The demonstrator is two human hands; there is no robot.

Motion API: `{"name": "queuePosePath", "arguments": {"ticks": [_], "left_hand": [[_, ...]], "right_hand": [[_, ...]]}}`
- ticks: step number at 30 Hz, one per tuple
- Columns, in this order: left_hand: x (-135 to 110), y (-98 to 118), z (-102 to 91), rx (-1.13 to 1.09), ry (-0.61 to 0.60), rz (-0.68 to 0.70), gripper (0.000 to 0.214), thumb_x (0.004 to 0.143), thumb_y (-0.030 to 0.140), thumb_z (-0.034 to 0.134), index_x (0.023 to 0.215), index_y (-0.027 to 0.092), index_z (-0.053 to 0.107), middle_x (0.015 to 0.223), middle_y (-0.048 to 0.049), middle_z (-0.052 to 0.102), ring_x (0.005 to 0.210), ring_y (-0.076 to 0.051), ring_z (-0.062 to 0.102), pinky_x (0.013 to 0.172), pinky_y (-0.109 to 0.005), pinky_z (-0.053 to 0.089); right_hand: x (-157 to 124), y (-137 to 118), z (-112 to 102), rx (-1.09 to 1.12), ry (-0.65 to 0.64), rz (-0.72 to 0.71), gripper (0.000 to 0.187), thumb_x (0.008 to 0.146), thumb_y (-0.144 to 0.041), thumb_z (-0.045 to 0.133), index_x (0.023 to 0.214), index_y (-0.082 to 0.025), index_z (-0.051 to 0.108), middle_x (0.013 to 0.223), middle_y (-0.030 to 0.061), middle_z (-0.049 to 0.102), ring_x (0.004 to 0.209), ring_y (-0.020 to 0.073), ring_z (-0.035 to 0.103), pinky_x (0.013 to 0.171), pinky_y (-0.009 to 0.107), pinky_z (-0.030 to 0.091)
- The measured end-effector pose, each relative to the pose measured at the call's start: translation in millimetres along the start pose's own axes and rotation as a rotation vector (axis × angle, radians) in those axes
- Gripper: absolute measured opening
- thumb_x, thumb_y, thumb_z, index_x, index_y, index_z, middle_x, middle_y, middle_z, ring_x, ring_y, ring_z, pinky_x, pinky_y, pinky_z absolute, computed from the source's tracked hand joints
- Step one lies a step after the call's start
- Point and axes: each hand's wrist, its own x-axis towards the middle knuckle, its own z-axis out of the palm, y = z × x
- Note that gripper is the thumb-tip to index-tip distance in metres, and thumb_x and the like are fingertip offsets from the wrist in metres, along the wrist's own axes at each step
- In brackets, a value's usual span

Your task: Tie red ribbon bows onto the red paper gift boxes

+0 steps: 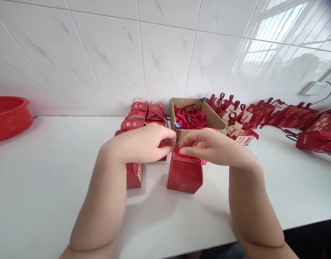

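A small red gift box (185,174) stands upright on the white table in front of me, its top at my fingertips. My left hand (151,143) comes from the left, thumb and index finger pinched together at the box's upper left corner. From the other side my right hand (208,145) has its thumb pressed on the top flap, fingers curled behind it. A bit of bright pink ribbon (203,162) shows at the box's right edge, under the right hand. The fingers hide most of the box's top.
Red boxes (134,124) stand in rows behind my left hand. A cardboard box (216,118) full of red ribbons (191,117) sits against the tiled wall. Tied gift boxes (259,113) line the back right. At far left is a red plastic basin (11,118).
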Motion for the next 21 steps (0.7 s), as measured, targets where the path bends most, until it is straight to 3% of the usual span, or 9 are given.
{"name": "queuePosePath", "arguments": {"ticks": [4, 10, 21], "left_hand": [[2, 2, 1.7, 0.023, -0.031, -0.011, 0.013, 0.081, 0.031, 0.047, 0.074, 0.024, 0.055, 0.074, 0.0032, 0.063, 0.058, -0.013, 0.054, 0.049, -0.025, 0.035], [15, 0, 6.5, 0.119, -0.171, -0.141, 0.011, 0.077, 0.026, 0.049, 0.082, 0.025, 0.059, 0.092, 0.0019, 0.067, 0.064, -0.015, 0.058, 0.050, -0.026, 0.037], [22, 0, 11.1, 0.153, -0.232, -0.156, 0.011, 0.078, 0.026, 0.047, 0.082, 0.024, 0.057, 0.087, 0.0008, 0.066, 0.065, -0.017, 0.058, 0.051, -0.026, 0.040]], "right_hand": [[4, 5, 0, -0.124, -0.080, 0.037, 0.024, 0.085, -0.037, 0.053, 0.076, -0.018, 0.065, 0.075, 0.0018, 0.062, 0.062, 0.0118, 0.051, 0.054, 0.026, 0.037], [21, 27, 1, -0.199, -0.219, 0.176, 0.025, 0.083, -0.038, 0.052, 0.074, -0.017, 0.061, 0.070, 0.0016, 0.058, 0.060, 0.0128, 0.051, 0.050, 0.025, 0.034], [30, 36, 1, -0.106, -0.261, 0.116, 0.024, 0.084, -0.037, 0.050, 0.074, -0.018, 0.059, 0.065, -0.0012, 0.049, 0.055, 0.0100, 0.041, 0.047, 0.024, 0.029]]}}
